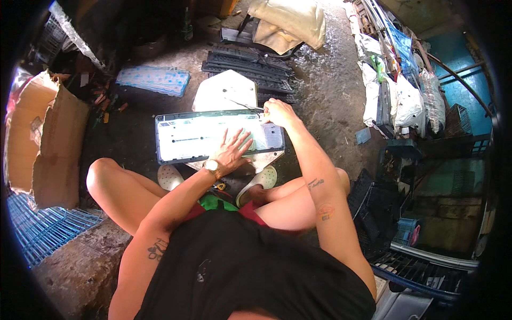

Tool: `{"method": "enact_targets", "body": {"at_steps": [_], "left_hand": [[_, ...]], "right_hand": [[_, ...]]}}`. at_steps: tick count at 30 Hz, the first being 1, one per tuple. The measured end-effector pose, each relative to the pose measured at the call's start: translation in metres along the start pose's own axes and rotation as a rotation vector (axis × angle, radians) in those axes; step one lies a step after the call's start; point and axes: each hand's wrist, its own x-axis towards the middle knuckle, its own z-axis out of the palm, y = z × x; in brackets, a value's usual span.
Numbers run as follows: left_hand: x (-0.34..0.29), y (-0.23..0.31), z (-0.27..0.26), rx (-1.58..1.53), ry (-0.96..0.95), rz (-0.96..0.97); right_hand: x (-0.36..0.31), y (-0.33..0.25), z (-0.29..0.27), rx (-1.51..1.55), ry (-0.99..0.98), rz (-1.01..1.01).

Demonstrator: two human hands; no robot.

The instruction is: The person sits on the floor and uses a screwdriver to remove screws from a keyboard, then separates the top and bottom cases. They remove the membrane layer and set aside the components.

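Note:
A long black-framed panel, like the opened shell of a computer keyboard, has a shiny whitish sheet in it. It lies across a white angular board or stool top in front of me. My left hand rests flat with spread fingers on the sheet, right of its middle. At the far right corner my right hand is closed in a pinch, and what its fingertips hold is hidden. A thin dark cable runs along the panel's far edge toward that hand.
Beyond the board lie stacked black slatted pieces and a cream cushion-like bundle. A blue patterned pad is on the floor at far left. A cardboard box stands left, above a blue wire rack. White sacks line the right.

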Motion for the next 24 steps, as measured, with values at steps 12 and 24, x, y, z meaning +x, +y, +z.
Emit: {"method": "enact_targets", "body": {"at_steps": [12,24], "left_hand": [[-0.001,-0.003,-0.001,0.028,0.042,0.041],[0.049,0.004,-0.024,-0.008,-0.002,-0.131]], "right_hand": [[-0.008,-0.033,-0.004,0.202,0.073,0.105],[0.058,-0.027,0.013,0.646,-0.014,0.047]]}}
